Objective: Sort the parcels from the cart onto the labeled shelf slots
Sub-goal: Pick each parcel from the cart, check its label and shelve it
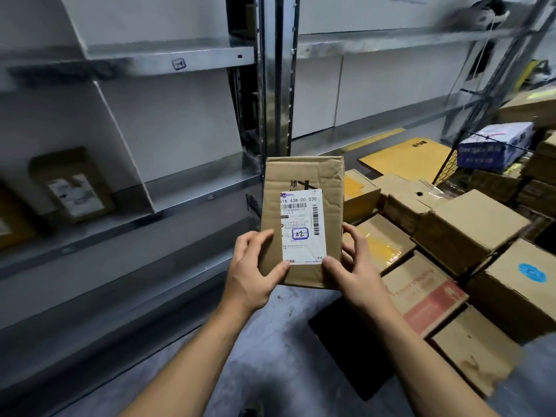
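Left hand (252, 273) and right hand (356, 267) clasp the parcel (301, 176); read its label (302, 212), then find the matching shelf (192, 191) slot.

One wide-angle head-worn view looks forward and steeply down, sitting close above the fingers (256, 237); the metal shelf (204, 182) runs left of them, stacked boxes (469, 230) to their right.

We hold a flat brown cardboard parcel (304, 206) with a white shipping label (303, 226) upright between our left hand (251, 270) and right hand (355, 267), grey metal shelves (192, 188) at left, stacked cardboard boxes (469, 230) at right.
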Demonstrator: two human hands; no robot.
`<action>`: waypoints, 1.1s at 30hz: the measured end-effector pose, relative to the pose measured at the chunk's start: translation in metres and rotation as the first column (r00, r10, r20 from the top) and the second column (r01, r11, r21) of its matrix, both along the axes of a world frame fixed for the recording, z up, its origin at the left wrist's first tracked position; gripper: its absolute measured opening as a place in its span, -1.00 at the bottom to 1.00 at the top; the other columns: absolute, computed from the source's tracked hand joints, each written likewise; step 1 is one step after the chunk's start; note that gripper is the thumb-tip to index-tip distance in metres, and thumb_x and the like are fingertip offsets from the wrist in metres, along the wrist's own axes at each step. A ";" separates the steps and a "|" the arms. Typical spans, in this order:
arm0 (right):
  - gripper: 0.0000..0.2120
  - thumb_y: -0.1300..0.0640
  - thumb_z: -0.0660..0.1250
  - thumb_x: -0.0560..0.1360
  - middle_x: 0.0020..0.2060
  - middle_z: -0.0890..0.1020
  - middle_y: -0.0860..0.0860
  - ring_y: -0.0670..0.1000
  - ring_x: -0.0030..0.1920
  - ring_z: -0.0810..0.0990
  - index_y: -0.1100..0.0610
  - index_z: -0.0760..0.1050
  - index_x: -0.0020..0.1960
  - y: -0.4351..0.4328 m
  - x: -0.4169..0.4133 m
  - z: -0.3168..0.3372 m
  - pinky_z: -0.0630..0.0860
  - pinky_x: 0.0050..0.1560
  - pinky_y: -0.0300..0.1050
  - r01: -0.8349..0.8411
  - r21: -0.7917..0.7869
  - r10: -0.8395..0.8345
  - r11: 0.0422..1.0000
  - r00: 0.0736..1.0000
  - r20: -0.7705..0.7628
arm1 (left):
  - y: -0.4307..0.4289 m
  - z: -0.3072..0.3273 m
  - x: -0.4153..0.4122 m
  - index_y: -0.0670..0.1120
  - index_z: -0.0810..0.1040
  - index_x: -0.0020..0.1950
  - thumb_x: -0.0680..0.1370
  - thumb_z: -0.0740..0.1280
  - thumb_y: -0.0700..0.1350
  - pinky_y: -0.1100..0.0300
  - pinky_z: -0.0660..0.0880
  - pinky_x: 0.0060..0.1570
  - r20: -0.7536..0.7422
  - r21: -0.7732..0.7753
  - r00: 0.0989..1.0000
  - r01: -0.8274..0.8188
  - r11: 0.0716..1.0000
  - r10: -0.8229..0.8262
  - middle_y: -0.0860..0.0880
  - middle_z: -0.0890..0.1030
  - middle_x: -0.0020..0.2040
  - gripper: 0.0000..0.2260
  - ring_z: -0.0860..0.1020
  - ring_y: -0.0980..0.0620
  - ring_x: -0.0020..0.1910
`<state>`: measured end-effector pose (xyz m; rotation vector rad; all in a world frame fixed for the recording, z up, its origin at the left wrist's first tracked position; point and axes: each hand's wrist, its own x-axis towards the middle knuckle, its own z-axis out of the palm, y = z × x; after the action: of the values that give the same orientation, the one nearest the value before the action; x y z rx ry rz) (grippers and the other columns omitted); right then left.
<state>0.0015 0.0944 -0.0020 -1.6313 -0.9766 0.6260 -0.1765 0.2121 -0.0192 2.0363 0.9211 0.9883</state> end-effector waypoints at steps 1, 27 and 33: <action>-0.33 -0.21 0.44 0.35 0.34 0.54 -0.03 -0.03 0.29 0.56 -0.42 0.20 0.35 0.005 -0.003 -0.003 0.53 0.28 0.18 0.011 -0.009 -0.011 1.000 1.000 -0.013 | 0.001 -0.002 -0.004 0.11 0.44 0.37 0.37 0.41 0.19 0.44 0.31 0.14 -0.006 -0.012 1.000 -0.004 1.000 0.004 0.17 0.33 0.24 -0.42 0.34 0.41 0.19; -0.40 0.01 0.55 0.42 0.20 0.55 -0.13 -0.09 0.22 0.56 -0.53 0.30 0.16 0.191 -0.085 0.016 0.53 0.24 0.05 0.079 0.176 -0.044 0.981 0.980 -0.194 | 0.186 0.059 -0.111 -0.06 0.52 0.26 0.49 0.28 0.11 0.28 0.35 0.17 -0.210 0.239 0.973 -0.040 0.970 0.092 0.08 0.50 0.13 -0.59 0.46 0.09 0.12; -0.40 0.15 0.49 0.48 0.21 0.54 -0.13 -0.21 0.15 0.57 -0.18 0.28 0.38 0.215 -0.089 0.025 0.52 0.15 -0.12 0.028 0.250 0.030 0.968 0.974 -0.225 | 0.210 0.089 -0.133 0.05 0.44 0.35 0.54 0.29 0.13 0.06 0.38 0.24 -0.575 0.341 0.792 0.007 0.940 0.203 0.05 0.46 0.27 -0.60 0.42 0.00 0.24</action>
<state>-0.0879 0.3093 0.0230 -1.3032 -0.8512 0.6458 -0.3094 0.4223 0.0698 2.6949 1.2660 0.5512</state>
